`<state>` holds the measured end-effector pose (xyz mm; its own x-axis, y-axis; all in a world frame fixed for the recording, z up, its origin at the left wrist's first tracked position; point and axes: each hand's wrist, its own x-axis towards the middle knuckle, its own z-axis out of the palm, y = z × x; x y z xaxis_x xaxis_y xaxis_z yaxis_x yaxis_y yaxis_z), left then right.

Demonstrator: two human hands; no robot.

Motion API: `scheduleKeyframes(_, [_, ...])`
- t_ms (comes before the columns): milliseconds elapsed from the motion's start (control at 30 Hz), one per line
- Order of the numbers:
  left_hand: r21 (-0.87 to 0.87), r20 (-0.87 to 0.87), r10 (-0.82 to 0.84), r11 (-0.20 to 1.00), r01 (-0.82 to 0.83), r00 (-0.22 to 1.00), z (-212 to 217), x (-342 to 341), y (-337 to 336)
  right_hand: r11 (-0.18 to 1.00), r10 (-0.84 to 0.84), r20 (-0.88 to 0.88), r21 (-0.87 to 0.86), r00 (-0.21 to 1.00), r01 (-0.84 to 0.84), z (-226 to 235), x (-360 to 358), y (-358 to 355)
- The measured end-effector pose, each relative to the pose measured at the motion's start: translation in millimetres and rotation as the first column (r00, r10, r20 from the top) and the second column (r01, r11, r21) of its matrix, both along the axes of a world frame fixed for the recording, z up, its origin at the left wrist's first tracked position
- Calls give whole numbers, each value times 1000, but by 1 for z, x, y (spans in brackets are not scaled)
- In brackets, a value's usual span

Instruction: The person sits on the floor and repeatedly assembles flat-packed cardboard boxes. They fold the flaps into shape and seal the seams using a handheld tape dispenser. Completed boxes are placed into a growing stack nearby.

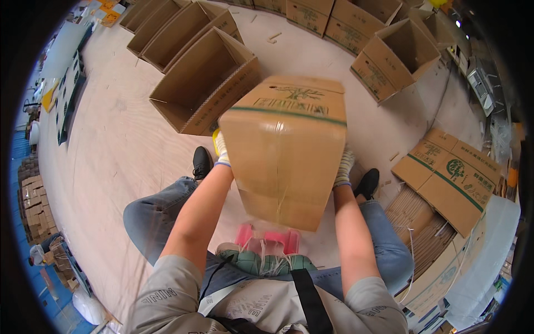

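Observation:
Between my knees a brown cardboard box (pixel 283 167) with a green stripe and printed tree hangs tilted, a strip of clear tape down its near face. My left hand (pixel 222 149), in a striped knit glove, grips the box's left side. Something yellow (pixel 216 141) shows beside that hand; its kind I cannot tell. On the opposite side my right hand (pixel 345 167), gloved the same way, clasps the box. Most fingers of both hands are hidden by the box. Just beyond it stands an open-topped cardboard box (pixel 203 83).
More open boxes (pixel 183 28) line up at the far left. Other open boxes (pixel 397 55) stand at the far right. Bundled flat cartons (pixel 450 172) lie by my right knee. A pink stool (pixel 270 239) with a green cushion is below me, on a pale floor (pixel 105 145).

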<state>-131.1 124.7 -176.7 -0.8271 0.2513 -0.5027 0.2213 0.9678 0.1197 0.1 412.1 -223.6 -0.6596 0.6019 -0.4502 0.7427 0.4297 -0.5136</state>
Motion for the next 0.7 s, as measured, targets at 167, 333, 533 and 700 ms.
scheduleKeyframes(167, [482, -231, 260, 868, -121, 937, 80, -51, 28, 738, -523, -660, -667, 540, -101, 40, 23, 36])
scheduleKeyframes(333, [402, -515, -66, 862, 309, 855, 142, -2, -27, 667, -388, -158, -728, 908, 158, 103, 71, -2])
scheduleKeyframes(533, [344, 37, 287, 896, -282, 957, 169, 35, -95, 887, 88, 287, -458, 954, 56, 95, 105, -108])
scheduleKeyframes(700, [759, 44, 520, 538, -367, 853, 204, 41, -116, 852, -187, -22, -502, 982, 151, 87, 27, -128])
